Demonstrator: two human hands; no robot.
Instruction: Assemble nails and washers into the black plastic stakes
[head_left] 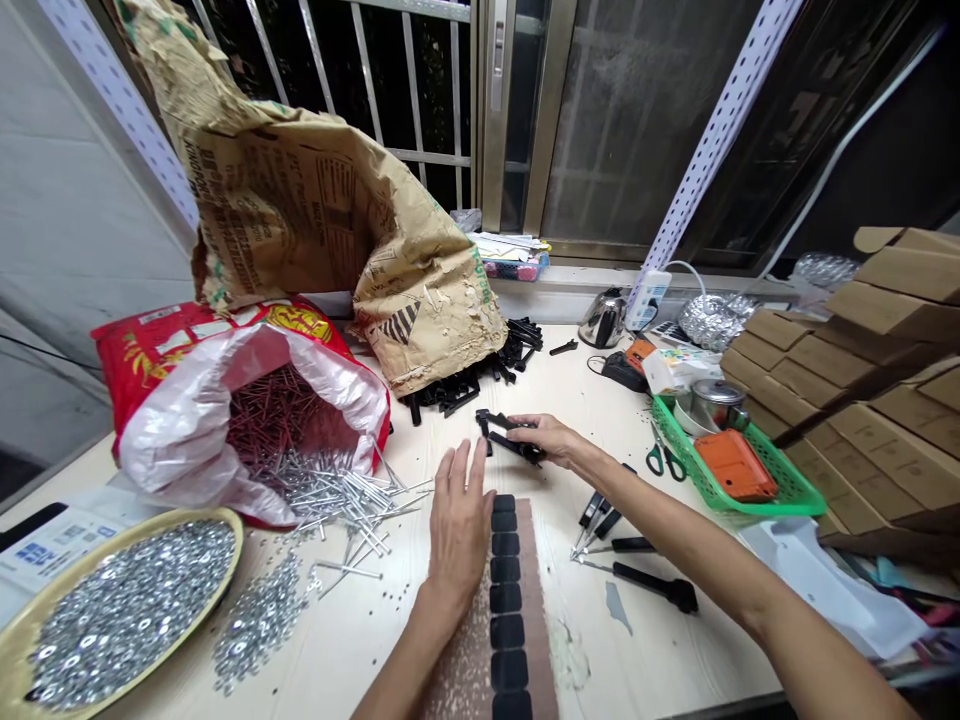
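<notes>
Black plastic pieces, long and narrow [510,447], are pinched in the grip of the right hand [551,440], above the middle of the pale wooden bench [645,670]. The left hand [461,510] has its fingers extended and holds nothing, just beside a row of rounded black pads [506,570] on a brown board [541,620].

Judging by the layout, only a little is done: a few black-handled tools with thin silver shafts [656,585] lie near the right forearm, seemingly put together. Much appears left, with a loose heap of black parts [517,345] at the mouth of a torn brown paper sack [427,290], silver metal rods [330,490] spilling from a red-and-white woven bag [127,350], and small shiny washers on a yellow oval tray [239,535].

To the right, green-handled scissors [664,458] lie near a green plastic basket [802,500], with stacked brown cardboard boxes [885,440] beyond. Behind are a steel kettle [602,318] and a dark window with metal bars [409,60].
</notes>
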